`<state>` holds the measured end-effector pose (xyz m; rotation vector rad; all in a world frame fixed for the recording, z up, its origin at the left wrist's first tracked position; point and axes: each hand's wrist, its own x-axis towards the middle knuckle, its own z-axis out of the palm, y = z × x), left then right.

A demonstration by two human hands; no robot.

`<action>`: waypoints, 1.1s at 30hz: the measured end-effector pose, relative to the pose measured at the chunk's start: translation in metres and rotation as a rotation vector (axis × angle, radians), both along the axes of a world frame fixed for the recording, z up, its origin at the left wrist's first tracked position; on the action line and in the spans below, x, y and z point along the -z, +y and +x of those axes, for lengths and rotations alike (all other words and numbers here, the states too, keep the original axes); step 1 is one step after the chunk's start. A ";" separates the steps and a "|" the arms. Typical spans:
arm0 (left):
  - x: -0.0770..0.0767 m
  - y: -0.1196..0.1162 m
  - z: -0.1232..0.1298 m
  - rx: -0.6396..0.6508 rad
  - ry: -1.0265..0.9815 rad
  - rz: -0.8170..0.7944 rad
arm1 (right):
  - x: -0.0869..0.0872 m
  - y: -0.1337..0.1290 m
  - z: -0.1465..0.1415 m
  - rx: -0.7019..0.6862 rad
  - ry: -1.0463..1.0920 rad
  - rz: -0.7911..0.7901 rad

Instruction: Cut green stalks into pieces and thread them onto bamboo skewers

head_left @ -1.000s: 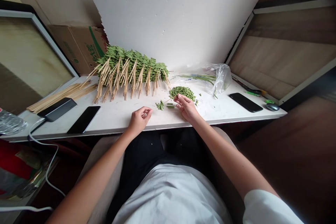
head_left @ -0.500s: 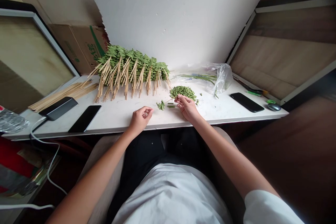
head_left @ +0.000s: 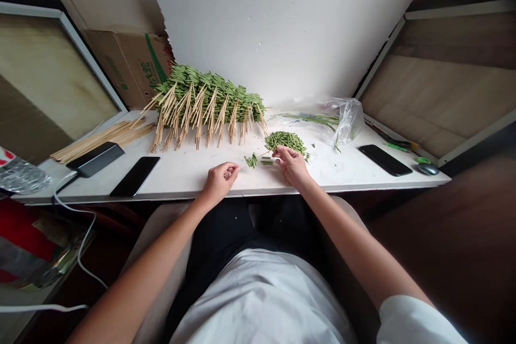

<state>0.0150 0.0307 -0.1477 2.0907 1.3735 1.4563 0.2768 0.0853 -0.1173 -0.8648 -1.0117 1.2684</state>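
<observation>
A thin stick (head_left: 264, 155) appears pinched by the right hand (head_left: 292, 164) — a slip there could scatter the short green pieces (head_left: 250, 160) left of it or the heap (head_left: 286, 141) just beyond; whether the left hand (head_left: 219, 178), fingers curled, holds anything, I cannot tell.

2 bare forearms (head_left: 165, 252) stretched forward, left fingers (head_left: 230, 166) curled, right fingers (head_left: 285, 152) pinched

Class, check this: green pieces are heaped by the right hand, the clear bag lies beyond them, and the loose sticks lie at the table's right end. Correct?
No: the head view shows the loose sticks at the left end of the table, not the right. The green pieces are heaped by the right hand, with the clear bag beyond them.
</observation>
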 end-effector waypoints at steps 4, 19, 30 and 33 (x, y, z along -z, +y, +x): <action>0.000 0.000 0.000 0.019 -0.008 0.042 | -0.003 -0.004 -0.001 -0.019 -0.012 0.011; 0.002 -0.001 -0.001 0.029 -0.009 0.067 | 0.001 -0.009 -0.006 0.040 -0.124 0.134; 0.002 -0.001 -0.001 0.061 -0.023 0.055 | 0.000 -0.010 -0.006 0.080 -0.269 0.166; 0.001 -0.001 0.000 0.074 -0.032 0.065 | 0.001 -0.011 -0.009 -0.003 -0.291 0.232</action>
